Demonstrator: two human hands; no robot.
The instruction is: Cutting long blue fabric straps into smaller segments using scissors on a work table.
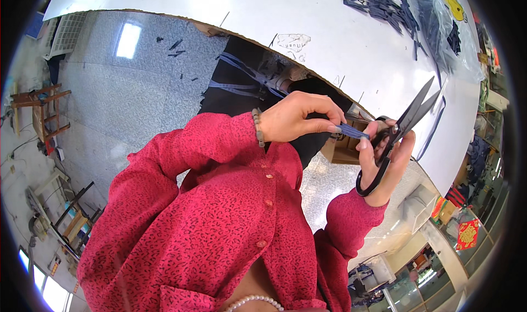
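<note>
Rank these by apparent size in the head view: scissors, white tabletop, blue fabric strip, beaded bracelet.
1. White tabletop
2. Scissors
3. Blue fabric strip and beaded bracelet: too alike to rank.

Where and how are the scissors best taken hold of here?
At the black handle loops, likely, from the wearer's side: the blades point away over the white table, slightly apart. The right hand holds the scissors at that end while also pinching the blue fabric strip.
</note>
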